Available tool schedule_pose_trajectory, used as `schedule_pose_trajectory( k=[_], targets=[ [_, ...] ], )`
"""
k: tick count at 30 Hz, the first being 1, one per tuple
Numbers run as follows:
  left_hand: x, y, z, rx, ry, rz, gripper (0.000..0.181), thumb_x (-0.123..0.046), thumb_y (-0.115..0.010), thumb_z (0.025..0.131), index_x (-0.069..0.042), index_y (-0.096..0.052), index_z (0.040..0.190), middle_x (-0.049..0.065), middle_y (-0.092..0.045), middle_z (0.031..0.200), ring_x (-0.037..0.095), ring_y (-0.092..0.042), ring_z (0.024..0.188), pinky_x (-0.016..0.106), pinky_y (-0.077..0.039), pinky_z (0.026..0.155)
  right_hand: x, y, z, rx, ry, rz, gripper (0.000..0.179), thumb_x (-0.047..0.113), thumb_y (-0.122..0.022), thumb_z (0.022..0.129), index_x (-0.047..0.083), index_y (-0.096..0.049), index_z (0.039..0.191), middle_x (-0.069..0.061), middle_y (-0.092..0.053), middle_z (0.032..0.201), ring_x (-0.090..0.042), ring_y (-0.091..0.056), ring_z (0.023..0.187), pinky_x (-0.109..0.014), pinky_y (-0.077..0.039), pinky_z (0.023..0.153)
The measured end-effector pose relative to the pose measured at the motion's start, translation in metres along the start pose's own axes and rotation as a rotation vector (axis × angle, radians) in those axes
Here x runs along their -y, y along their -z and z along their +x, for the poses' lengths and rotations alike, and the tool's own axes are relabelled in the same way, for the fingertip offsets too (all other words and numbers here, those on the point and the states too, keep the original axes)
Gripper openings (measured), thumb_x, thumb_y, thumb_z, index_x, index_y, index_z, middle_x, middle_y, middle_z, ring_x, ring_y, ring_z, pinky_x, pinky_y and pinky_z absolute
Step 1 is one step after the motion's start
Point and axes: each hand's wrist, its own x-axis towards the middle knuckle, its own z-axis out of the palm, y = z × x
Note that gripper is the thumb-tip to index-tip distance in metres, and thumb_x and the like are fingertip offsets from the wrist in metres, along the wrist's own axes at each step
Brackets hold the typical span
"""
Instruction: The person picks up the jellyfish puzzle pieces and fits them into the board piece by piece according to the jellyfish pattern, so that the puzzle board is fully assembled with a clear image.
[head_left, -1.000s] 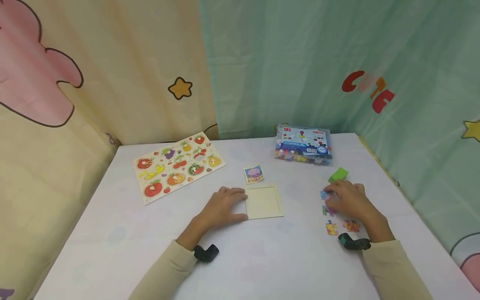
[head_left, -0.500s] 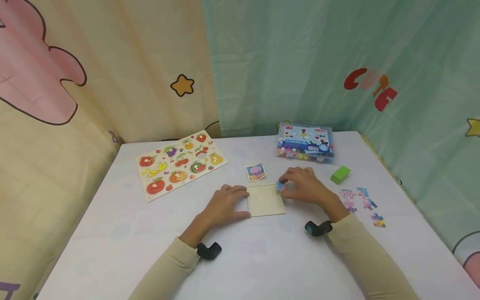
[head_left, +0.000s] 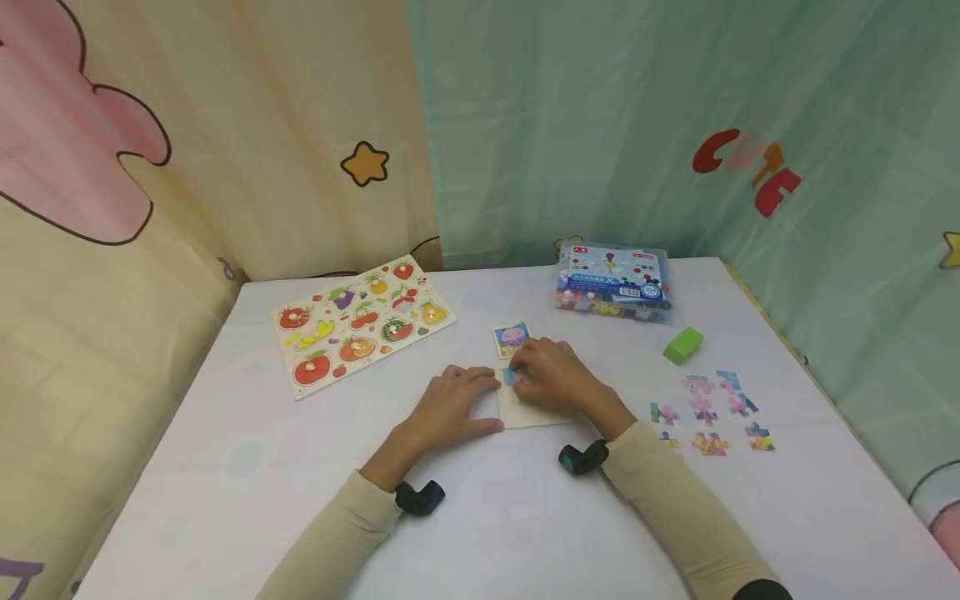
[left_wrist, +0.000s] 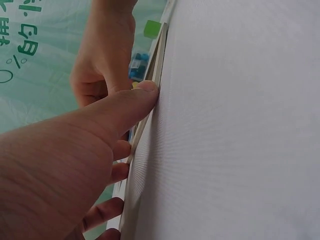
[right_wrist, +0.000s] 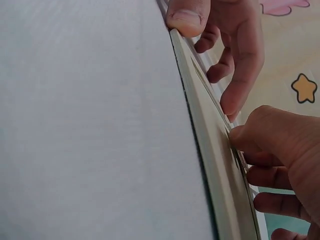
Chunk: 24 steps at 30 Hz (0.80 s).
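Observation:
A small blue-and-pink puzzle piece [head_left: 511, 377] is pinched in my right hand [head_left: 557, 379] at the far left corner of a square wooden puzzle tray [head_left: 528, 415]. My left hand [head_left: 446, 408] rests along the tray's left side, its thumb on the near left corner and its fingers touching farther up. In the left wrist view, the left thumb [left_wrist: 142, 95] presses the tray's edge. Just beyond the tray lies a little picture card [head_left: 510, 338], partly covered by the right hand. Several loose puzzle pieces [head_left: 703, 408] are spread to the right.
A green block [head_left: 683, 345] lies beyond the loose pieces. A clear plastic box [head_left: 615, 279] with a printed label stands at the back. On the left is a wooden fruit peg board [head_left: 339, 333]. Curtains hang behind the white table [head_left: 225, 500].
My right hand has picked up a puzzle piece from the right-hand group and carried it left to the tray's far left corner. The left hand has stayed at the tray's side.

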Motion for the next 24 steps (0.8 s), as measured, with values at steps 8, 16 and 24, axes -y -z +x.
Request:
schedule_pose_trajectory(
  k=[8,16,24],
  targets=[
    [0.0018,0.0016,-0.0007,0.014,0.014,-0.03,0.065,-0.058,-0.073,0.087,-0.02,-0.061,0.138,0.0,-0.05,0.15,0.028,-0.047,0.123,0.049,-0.042,0.092,-0.0042,-0.0059,0.0024,-0.016,0.032,0.02,0.025,0.033,-0.076,0.09,0.017,-0.076,0.109,0.003,-0.064,0.107,-0.022,-0.057,0.102,-0.045,-0.045,0.085],
    [0.0023,-0.0006,-0.0002,0.02,0.016,-0.037,0.065,-0.059,-0.071,0.088,-0.02,-0.06,0.139,0.0,-0.048,0.151,0.028,-0.046,0.126,0.049,-0.041,0.094,-0.0068,-0.0052,-0.0027,-0.075,0.12,0.076,0.026,0.029,-0.079,0.09,0.012,-0.079,0.11,-0.001,-0.064,0.103,-0.02,-0.055,0.093,-0.039,-0.046,0.08],
    [0.002,-0.0021,-0.001,0.015,0.026,-0.046,0.065,-0.058,-0.072,0.088,-0.02,-0.06,0.139,-0.001,-0.049,0.15,0.027,-0.045,0.124,0.048,-0.04,0.094,-0.007,-0.0014,-0.0027,-0.01,0.08,0.13,0.029,0.03,-0.077,0.091,0.012,-0.075,0.114,-0.002,-0.065,0.111,-0.024,-0.057,0.103,-0.044,-0.045,0.09]
  ],
)
